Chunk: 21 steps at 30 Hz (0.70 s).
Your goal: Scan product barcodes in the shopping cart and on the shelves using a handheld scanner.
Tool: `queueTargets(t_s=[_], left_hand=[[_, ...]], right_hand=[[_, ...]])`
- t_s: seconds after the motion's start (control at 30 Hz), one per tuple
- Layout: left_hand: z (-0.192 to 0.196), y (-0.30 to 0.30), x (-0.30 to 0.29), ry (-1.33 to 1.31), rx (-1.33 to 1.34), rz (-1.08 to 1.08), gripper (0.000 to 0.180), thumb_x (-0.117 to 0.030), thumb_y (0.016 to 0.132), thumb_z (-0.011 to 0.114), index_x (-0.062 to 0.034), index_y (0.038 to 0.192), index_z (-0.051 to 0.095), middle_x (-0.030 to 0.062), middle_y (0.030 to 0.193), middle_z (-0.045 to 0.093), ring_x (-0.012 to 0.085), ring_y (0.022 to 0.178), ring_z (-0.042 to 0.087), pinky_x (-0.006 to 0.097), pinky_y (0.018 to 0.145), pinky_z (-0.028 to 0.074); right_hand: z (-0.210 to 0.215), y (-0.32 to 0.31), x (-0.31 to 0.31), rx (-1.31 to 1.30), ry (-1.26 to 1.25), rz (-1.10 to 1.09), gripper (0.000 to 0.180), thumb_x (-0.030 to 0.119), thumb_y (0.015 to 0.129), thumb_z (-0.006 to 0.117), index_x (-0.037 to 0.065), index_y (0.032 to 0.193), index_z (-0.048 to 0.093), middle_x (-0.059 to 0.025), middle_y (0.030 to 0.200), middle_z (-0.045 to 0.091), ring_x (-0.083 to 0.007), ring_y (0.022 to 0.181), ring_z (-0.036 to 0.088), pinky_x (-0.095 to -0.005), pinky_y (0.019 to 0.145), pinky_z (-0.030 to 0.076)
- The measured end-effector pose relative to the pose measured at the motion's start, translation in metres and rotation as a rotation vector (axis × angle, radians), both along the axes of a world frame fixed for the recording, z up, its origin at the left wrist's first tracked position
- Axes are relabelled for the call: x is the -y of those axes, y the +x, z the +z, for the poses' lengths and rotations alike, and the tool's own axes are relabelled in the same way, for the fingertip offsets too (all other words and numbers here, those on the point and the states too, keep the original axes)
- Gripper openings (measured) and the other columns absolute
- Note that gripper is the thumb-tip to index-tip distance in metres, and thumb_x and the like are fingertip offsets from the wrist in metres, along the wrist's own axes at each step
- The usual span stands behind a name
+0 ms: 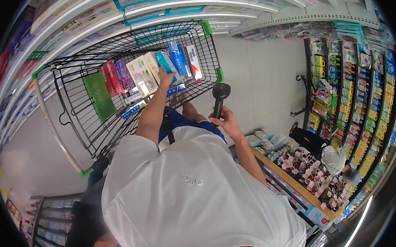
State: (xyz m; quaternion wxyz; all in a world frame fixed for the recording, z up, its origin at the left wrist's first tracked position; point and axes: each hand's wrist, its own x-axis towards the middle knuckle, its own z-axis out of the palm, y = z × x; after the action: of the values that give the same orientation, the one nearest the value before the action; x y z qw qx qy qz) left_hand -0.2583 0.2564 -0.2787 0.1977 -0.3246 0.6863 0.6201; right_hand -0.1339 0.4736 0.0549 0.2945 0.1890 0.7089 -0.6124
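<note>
My left arm stretches into a wire shopping cart (206,49) at the upper left. There my left hand (165,77) grips a teal box (163,58), thumb on one side and fingers on the other. Cream boxes (141,75) stand just left of it, and blue boxes (176,57) with a white-and-red box (193,63) stand on its right. Purple packs (123,73) and red boxes (111,79) are farther left in the cart. At my waist, my right hand (227,121) is wrapped round the handle of a black handheld barcode scanner (221,93), its head pointing up.
Stocked shelves (169,8) run along the far side, close behind the cart. Racks of hanging packets (348,89) line the right, where a person in black trousers (308,140) is. A display counter of small goods (303,171) stands at my right. Another person's dark-clothed body (80,228) is at lower left.
</note>
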Motion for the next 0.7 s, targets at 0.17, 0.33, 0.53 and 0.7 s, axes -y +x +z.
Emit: queueTargets(t_s=[0.17, 0.33, 0.53, 0.7], left_hand=[[0.012, 0.006, 0.001, -0.239, -0.077, -0.224, 0.069, -0.022, 0.069, 0.077, 0.0, 0.128, 0.049, 0.0246, 0.124, 0.048, 0.0356, 0.111, 0.053, 0.038, 0.094, 0.047], [-0.017, 0.037, 0.044, 0.0, -0.049, -0.187, 0.047, -0.023, 0.074, 0.073, 0.0021, 0.111, 0.061, 0.0159, 0.093, 0.066, 0.0253, 0.083, 0.064, 0.036, 0.071, 0.052], [0.037, 0.052, 0.097, 0.237, 0.095, -0.025, 0.033, -0.021, 0.08, 0.065, -0.0012, 0.106, 0.061, 0.0072, 0.087, 0.066, 0.017, 0.077, 0.064, 0.031, 0.059, 0.05], [0.082, 0.075, 0.144, 0.184, 0.08, 0.054, 0.039, -0.023, 0.084, 0.058, -0.001, 0.117, 0.057, 0.0087, 0.101, 0.068, 0.0191, 0.088, 0.066, 0.033, 0.073, 0.049]], right_hand=[[0.0, -0.009, 0.008, -0.034, 0.032, 0.049, 0.044, 0.01, 0.078, 0.075, -0.004, 0.113, 0.052, -0.0103, 0.091, 0.067, -0.0154, 0.082, 0.063, -0.0281, 0.07, 0.052], [-0.015, -0.022, 0.026, -0.026, -0.001, 0.189, 0.044, 0.009, 0.078, 0.075, -0.004, 0.112, 0.052, -0.0099, 0.092, 0.067, -0.0153, 0.085, 0.063, -0.0292, 0.074, 0.052], [-0.006, -0.057, 0.054, -0.024, -0.018, 0.347, 0.04, 0.009, 0.079, 0.074, -0.002, 0.111, 0.052, -0.0082, 0.093, 0.066, -0.0142, 0.087, 0.062, -0.0283, 0.073, 0.051], [-0.027, -0.082, 0.071, -0.118, -0.035, 0.505, 0.048, 0.018, 0.078, 0.075, 0.0, 0.115, 0.05, -0.0073, 0.085, 0.066, -0.0128, 0.069, 0.063, -0.0243, 0.045, 0.045]])
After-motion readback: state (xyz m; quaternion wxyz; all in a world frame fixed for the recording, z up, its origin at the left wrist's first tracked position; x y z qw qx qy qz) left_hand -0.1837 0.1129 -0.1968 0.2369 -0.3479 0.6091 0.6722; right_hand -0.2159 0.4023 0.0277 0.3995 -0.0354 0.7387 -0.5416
